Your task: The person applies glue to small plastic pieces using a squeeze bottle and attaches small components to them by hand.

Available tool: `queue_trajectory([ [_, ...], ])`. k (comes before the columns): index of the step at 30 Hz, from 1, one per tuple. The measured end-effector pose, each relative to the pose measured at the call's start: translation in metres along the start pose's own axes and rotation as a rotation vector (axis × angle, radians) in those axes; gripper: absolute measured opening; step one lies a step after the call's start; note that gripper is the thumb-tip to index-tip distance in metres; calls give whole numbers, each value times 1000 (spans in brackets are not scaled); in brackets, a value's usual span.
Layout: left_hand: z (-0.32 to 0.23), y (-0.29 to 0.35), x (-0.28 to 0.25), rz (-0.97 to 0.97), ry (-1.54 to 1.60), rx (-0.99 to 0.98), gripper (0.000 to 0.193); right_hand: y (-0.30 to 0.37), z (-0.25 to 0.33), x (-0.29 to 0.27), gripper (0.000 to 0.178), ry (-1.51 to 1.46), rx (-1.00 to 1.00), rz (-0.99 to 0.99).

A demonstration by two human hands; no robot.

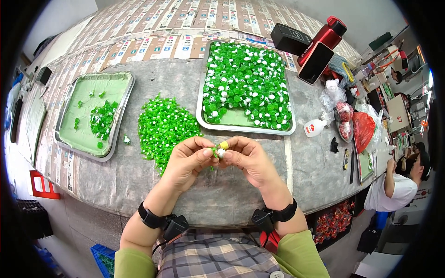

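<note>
My left hand (pixel 185 162) and my right hand (pixel 250 160) meet at mid-table, fingers closed in a pinch. Between the left fingertips is a small green plastic piece (pixel 214 151). My right thumb and index finger grip a small white ball-like piece (pixel 221 153) against it; whether the two are joined I cannot tell. Something yellow (pixel 224 145) covers or sits at the right index fingertip. Beside my left hand spreads a heap of small green plastic pieces (pixel 167 125). Beyond my hands stands a metal tray (pixel 200 111) full of green pieces with white balls.
At the left lies a green-lined tray (pixel 69 125) with a small cluster of green pieces. A phone (pixel 316 62) leans on a red bottle (pixel 324 39) by a black box (pixel 289 38). A white glue bottle (pixel 315 128) and red bag (pixel 364 129) lie right. A person (pixel 394 187) sits far right.
</note>
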State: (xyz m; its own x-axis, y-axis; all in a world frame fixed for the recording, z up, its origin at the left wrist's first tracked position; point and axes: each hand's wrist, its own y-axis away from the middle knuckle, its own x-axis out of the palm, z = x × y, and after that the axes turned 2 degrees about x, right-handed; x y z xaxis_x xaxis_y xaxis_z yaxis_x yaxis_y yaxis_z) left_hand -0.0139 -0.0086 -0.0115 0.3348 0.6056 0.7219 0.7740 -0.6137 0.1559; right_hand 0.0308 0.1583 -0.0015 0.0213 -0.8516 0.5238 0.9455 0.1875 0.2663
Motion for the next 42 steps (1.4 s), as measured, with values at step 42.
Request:
queue_trajectory([
  [42,-59,12,-16,-337,-1051,487,7,-4,-6,0,39,252,-185,-130],
])
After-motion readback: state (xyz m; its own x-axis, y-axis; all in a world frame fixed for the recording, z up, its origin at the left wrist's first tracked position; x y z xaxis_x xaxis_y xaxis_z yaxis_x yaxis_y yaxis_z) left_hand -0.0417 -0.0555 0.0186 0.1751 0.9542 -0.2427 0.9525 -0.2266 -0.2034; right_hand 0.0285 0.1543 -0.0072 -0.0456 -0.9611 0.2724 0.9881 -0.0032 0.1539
